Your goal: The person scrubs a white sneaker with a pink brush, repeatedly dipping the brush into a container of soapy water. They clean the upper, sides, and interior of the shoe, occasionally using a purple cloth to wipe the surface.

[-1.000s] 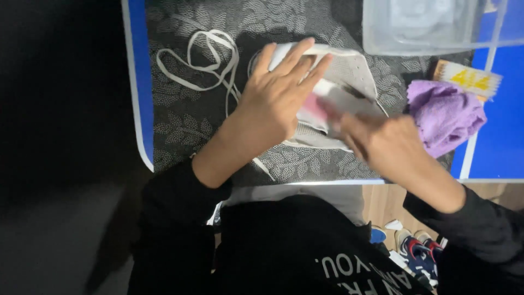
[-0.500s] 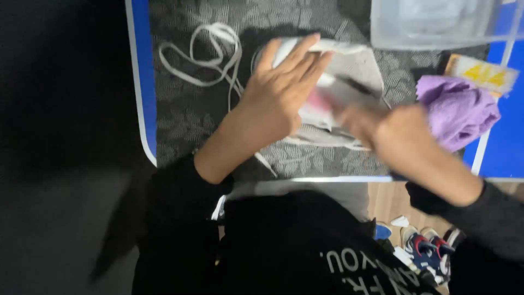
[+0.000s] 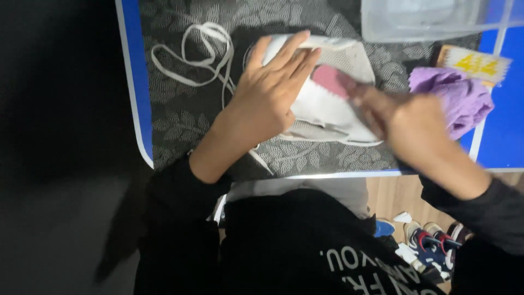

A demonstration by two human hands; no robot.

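Fingers (image 3: 284, 60) of the left hand (image 3: 267, 101) press flat on the white shoe (image 3: 327, 104); the blurred right hand (image 3: 406, 123), grip unclear, could shove it sideways.

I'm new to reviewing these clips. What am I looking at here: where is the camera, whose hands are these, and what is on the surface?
There is no machine here. The camera sits on a person's head and looks down, so both hands belong to that person, who wears black sleeves.

The left hand lies flat, fingers spread, on a white sneaker with a pink lining, pressing it down. The right hand is blurred; its fingers reach to the pink opening of the shoe, but whether they grip anything cannot be told.

The shoe rests on a grey leaf-patterned mat over a blue table with a white edge. A loose white shoelace lies to the left. To the right are a crumpled purple cloth and a small yellow card; a clear plastic tub stands at the top. More shoes lie on the wooden floor below.
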